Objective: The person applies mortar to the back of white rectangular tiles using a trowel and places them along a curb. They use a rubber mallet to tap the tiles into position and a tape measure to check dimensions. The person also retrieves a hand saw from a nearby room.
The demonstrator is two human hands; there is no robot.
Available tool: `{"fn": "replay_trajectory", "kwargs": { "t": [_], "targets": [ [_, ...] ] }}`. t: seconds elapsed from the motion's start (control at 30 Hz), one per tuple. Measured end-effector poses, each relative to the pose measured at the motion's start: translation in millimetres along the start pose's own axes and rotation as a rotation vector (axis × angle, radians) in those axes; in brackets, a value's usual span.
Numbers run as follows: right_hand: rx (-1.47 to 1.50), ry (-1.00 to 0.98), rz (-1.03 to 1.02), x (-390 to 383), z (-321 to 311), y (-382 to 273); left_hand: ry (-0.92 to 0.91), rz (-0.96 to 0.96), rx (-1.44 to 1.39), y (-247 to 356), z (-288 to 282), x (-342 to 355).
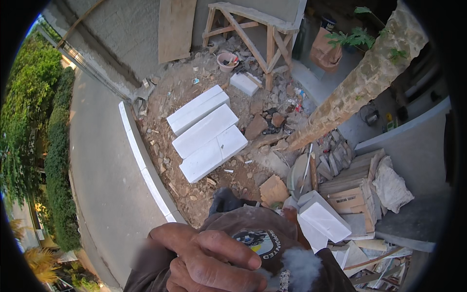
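Observation:
My left hand [211,258] is raised close at the lower middle, its fingers bent and a little apart. Beyond its fingertips a burning cigarette [284,281] with a grey ash end shows at the bottom edge, smoke drifting above it. No contact between fingers and cigarette can be seen; its other end is out of view. On my right, a strip of my right forearm or hand [291,216] shows beside the shirt, next to white blocks [325,218]. My right fingers are hidden, so whether they touch a block cannot be made out.
Several long white blocks [206,131] lie in rows on rubble-strewn soil ahead. Behind them stand a pink bucket [227,62] and a wooden trestle [270,48]. A leaning tree trunk [350,90] and stacked boards [352,180] are at right. A white kerb [141,155] borders the paved road at left.

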State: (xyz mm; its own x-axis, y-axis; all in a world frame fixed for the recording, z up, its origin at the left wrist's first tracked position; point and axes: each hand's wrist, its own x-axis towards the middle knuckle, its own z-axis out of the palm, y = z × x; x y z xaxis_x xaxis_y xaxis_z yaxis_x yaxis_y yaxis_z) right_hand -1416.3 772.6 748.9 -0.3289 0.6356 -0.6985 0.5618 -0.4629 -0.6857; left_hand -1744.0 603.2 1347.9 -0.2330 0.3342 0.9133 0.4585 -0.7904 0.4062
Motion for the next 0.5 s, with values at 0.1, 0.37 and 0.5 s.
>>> {"fn": "replay_trajectory", "kwargs": {
  "t": [0.1, 0.37, 0.5],
  "targets": [
    [-0.119, -0.004, -0.036, -33, 14, -45, -0.035, -0.077, -0.014, 4, -6, 0],
    [0.163, -0.024, 0.25, -6, -5, 6, -0.034, -0.123, -0.088, -4, -9, 1],
    [0.103, 0.034, 0.176, -19, 5, 13, 0.018, -0.16, -0.058, -12, -1, -8]
  ]
}}
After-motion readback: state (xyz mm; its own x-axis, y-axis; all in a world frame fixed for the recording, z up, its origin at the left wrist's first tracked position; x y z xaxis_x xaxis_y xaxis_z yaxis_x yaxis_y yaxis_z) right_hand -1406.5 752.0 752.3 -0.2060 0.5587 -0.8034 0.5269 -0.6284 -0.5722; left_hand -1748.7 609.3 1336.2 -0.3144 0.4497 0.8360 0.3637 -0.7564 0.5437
